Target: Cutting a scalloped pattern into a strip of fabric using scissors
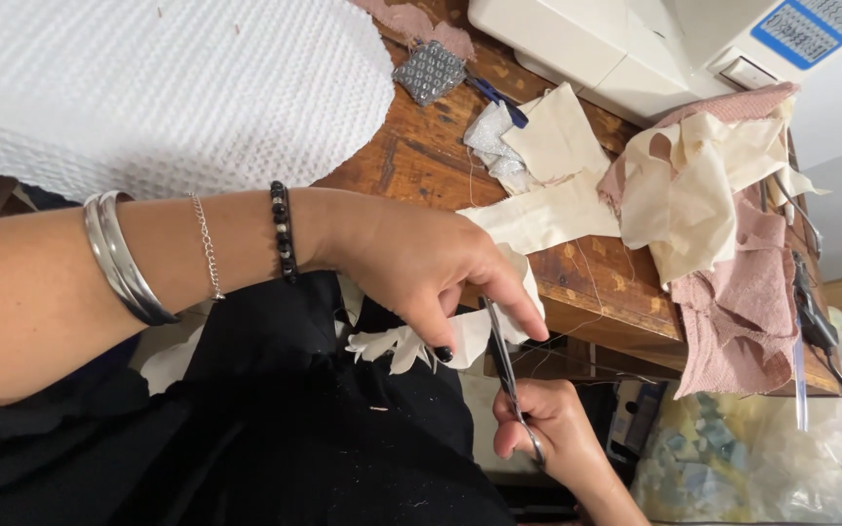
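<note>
Scissors (509, 375) cut fringed cloth (411, 343) between hands.

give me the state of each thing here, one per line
left hand: pinching the white fabric piece
white fabric piece: held, edge cut into fringe
scissors: in the right hand, blades at the fabric
right hand: gripping the scissors' handles
cream scraps: heaped loose on the wooden table

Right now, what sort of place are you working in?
Likely a home sewing or craft workspace: a white sewing machine stands on a worn wooden table strewn with cream and pink fabric scraps, and the right hand holds small scissors.
</note>
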